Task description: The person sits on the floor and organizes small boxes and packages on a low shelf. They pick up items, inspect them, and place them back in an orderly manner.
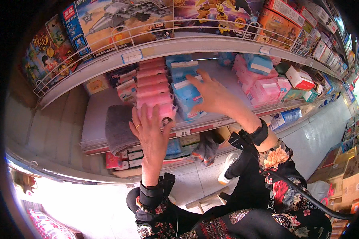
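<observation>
My left hand [152, 131], with a ring on one finger, rests against the front of a row of pink soft packs [152, 89]. Its fingers are spread, with the thumb at the front pack's right side. Over the neighbouring blue soft packs [184, 95] is my right hand [215, 95], its fingers apart and thumb pointing down near the front pack. Whether it touches the blue packs I cannot tell. A folded grey towel [119, 127] hangs over the shelf edge left of the pink row. Both packs stand on a white shelf [97, 119].
Above, a wire rail [122, 35] guards boxed building-brick toys [128, 21]. More pink packs [263, 89] and a red-and-white box [299, 78] lie to the right. Grey socks [205, 151] hang below. A wooden stool [208, 203] is between the legs; cardboard boxes [353, 182] stand at right.
</observation>
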The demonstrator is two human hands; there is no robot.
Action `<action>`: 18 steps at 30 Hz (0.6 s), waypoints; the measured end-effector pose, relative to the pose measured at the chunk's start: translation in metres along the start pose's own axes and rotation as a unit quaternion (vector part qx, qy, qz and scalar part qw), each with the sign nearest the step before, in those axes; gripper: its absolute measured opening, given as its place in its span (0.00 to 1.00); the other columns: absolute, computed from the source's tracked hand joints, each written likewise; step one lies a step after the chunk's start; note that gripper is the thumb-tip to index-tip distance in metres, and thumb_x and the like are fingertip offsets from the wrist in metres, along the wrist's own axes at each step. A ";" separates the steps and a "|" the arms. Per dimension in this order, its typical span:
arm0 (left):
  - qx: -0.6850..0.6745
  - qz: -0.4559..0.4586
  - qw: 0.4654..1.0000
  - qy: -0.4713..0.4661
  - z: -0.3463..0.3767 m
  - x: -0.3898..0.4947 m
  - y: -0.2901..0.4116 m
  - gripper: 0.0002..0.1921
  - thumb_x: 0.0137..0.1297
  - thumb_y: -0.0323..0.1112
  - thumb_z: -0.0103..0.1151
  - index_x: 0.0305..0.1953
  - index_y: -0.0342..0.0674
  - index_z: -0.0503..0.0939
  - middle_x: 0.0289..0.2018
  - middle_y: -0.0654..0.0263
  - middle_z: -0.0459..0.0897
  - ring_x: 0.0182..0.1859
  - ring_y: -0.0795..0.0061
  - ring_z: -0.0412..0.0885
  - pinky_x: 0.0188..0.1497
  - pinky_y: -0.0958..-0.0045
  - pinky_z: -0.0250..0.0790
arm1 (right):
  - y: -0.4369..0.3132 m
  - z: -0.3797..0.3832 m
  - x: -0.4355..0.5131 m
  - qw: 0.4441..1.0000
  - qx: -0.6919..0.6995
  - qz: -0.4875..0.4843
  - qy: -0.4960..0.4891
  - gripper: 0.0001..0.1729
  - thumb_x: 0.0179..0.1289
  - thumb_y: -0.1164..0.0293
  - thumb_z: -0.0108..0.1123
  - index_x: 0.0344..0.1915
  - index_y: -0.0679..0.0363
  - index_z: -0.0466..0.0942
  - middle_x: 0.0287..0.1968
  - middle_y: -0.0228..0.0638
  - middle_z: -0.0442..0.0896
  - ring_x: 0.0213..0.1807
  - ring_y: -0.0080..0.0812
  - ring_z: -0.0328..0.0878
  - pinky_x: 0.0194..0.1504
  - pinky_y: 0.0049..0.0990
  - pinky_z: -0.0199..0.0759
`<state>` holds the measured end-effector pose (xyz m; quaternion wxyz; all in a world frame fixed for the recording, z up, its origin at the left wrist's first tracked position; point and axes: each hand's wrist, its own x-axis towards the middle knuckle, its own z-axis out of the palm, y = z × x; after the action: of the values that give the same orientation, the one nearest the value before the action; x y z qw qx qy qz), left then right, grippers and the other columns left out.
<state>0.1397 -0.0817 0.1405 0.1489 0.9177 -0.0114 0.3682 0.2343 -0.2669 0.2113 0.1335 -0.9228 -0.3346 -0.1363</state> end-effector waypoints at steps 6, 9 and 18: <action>0.006 -0.004 1.000 0.000 0.003 0.000 0.000 0.33 0.47 0.38 0.65 0.57 0.45 0.64 0.59 0.56 0.59 0.63 0.48 0.52 0.56 0.44 0.50 | -0.003 0.024 -0.007 0.996 0.006 0.022 0.084 0.44 0.39 0.70 0.71 0.57 0.63 0.59 0.54 0.55 0.58 0.47 0.58 0.68 0.46 0.40 0.70; 0.015 -0.010 1.000 -0.004 0.004 0.000 0.002 0.33 0.47 0.39 0.65 0.56 0.45 0.64 0.58 0.56 0.60 0.63 0.48 0.52 0.57 0.44 0.50 | -0.001 0.034 -0.002 0.988 -0.019 -0.026 0.149 0.44 0.38 0.69 0.71 0.57 0.64 0.59 0.51 0.54 0.59 0.44 0.56 0.69 0.43 0.39 0.72; 0.024 -0.002 1.000 0.005 0.005 0.000 0.001 0.32 0.48 0.39 0.65 0.56 0.45 0.65 0.57 0.56 0.61 0.63 0.48 0.52 0.57 0.43 0.49 | -0.003 0.032 -0.006 0.994 0.017 0.011 0.108 0.42 0.41 0.66 0.70 0.58 0.60 0.60 0.53 0.53 0.59 0.51 0.57 0.65 0.50 0.41 0.67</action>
<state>0.1427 -0.0838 0.1371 0.1280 0.9193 0.0000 0.3722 0.2330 -0.2581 0.1801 0.1859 -0.9042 -0.3099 -0.2277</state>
